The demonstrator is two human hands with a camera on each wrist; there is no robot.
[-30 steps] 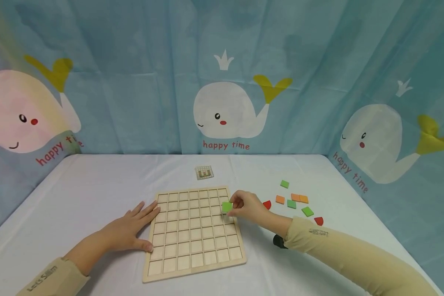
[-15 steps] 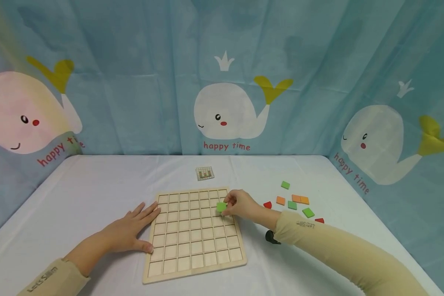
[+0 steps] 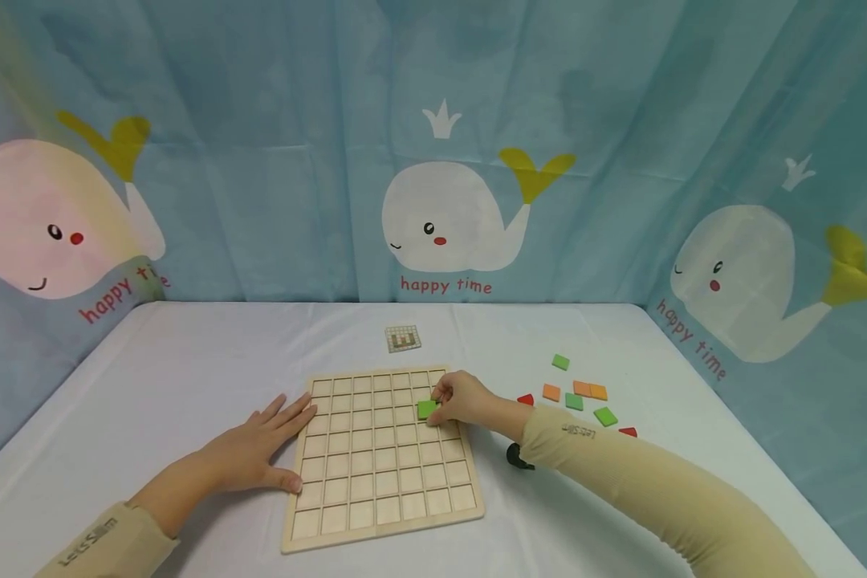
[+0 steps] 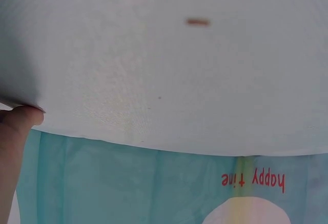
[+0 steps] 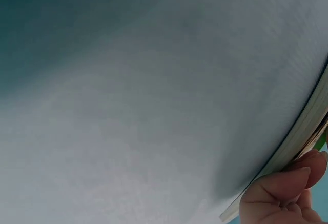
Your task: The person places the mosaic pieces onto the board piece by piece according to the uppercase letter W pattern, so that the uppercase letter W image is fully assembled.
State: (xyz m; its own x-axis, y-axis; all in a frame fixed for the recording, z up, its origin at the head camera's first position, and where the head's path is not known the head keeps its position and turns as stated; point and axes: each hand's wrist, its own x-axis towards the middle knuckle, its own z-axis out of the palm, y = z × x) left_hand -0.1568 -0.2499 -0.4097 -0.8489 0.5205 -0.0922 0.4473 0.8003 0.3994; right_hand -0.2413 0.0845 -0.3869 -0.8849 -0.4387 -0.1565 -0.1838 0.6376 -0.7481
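A wooden grid board [image 3: 361,510] of square cells lies flat on the white table. My right hand [image 3: 470,399] pinches a green square tile [image 3: 426,410] between thumb and fingers, over the cells near the board's upper right. In the right wrist view, fingertips [image 5: 277,190] show beside the board's edge [image 5: 287,155], with a sliver of green at the frame's side. My left hand [image 3: 242,453] rests with spread fingers, touching the board's left edge. Only one digit of the left hand [image 4: 18,126] appears in the left wrist view.
Behind the board lies a small card [image 3: 402,339] with a grid picture. Several loose pieces are scattered at the right: green tiles [image 3: 605,417], orange tiles [image 3: 551,392] and red curved-edged pieces [image 3: 628,432]. A black object [image 3: 518,457] shows beside the right sleeve. Whale-printed curtains [image 3: 289,201] border the table.
My right hand has carried the green tile leftward and slightly down over the board, from the right-hand column to a cell further in. The left hand has stayed in place.
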